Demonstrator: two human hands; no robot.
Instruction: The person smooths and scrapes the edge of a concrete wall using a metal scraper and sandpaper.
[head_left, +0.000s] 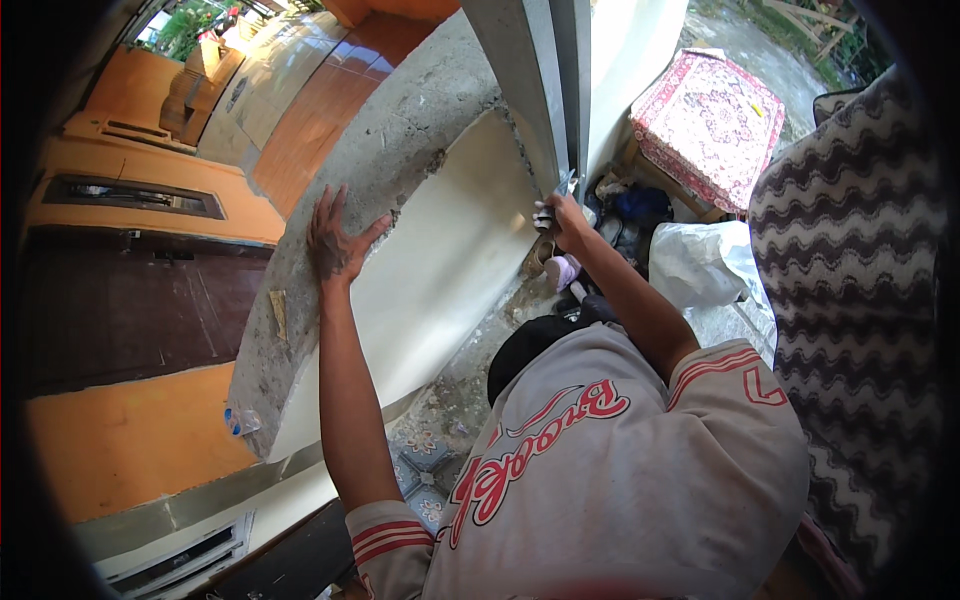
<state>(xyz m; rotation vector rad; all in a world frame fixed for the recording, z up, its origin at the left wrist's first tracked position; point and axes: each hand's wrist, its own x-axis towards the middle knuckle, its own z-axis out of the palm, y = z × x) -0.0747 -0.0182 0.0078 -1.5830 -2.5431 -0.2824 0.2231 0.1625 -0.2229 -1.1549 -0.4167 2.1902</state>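
Note:
My left hand [340,238] lies on the rough concrete top of a low wall [400,130], fingers spread and holding nothing. The wall's side is a smooth cream face [460,230], with a crumbly broken edge along its top. My right hand [570,222] is closed beside the foot of a grey pillar [525,80]. A small, thin, pale blue-grey piece sticks up out of its fingers against the pillar; its kind is too small to tell. Shoes [563,270] and dark items lie in a heap just past that hand.
A red-and-white patterned cloth [710,125] covers a low table at the upper right. Beside it sit a white plastic sack [705,262] and a zigzag-patterned blanket [850,290]. A crumpled plastic cup [242,420] lies at the ledge's near end. Orange walls [140,430] and a tiled floor stand left.

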